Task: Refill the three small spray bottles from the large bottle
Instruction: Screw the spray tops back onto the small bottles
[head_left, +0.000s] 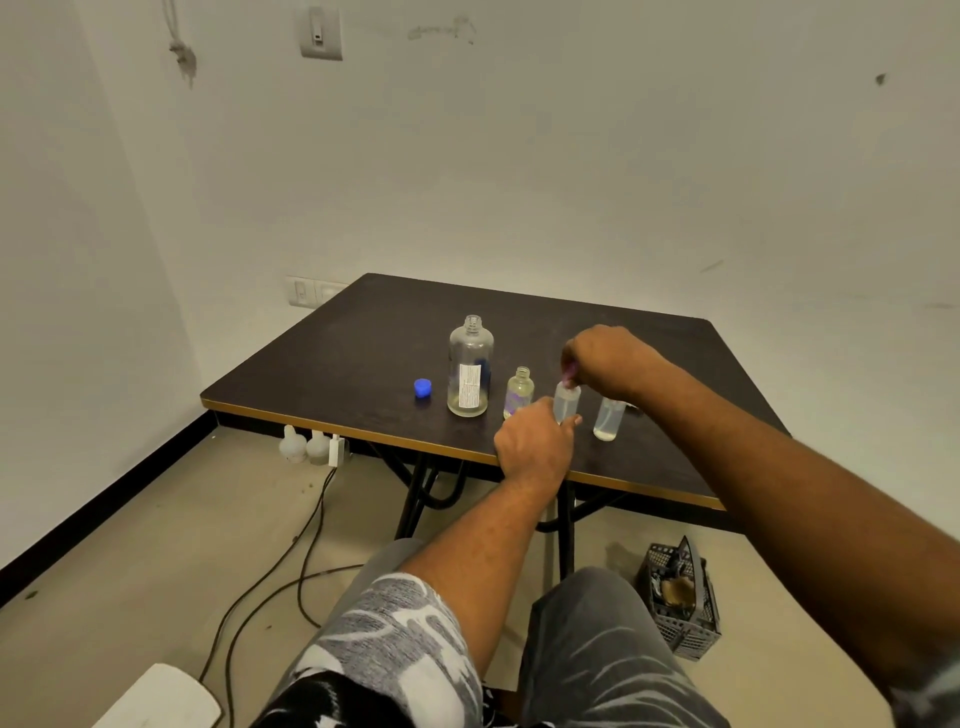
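On the dark table (322, 364) stands the large clear bottle (470, 366), uncapped, with a little liquid at its bottom. Its blue cap (423, 388) lies to its left. Three small clear bottles stand in a row to the right: the left one (519, 391) has an open neck, and the right one (608, 420) is partly behind my right wrist. My left hand (537, 441) grips the lower body of the middle bottle (566, 401). My right hand (602, 358) pinches a small pinkish spray top at that bottle's neck.
A dark plastic basket (683, 597) with items sits on the floor at the right by my knee. Cables (291, 561) trail across the floor from a plug strip under the table's left edge. A white object (161, 699) lies at the bottom left.
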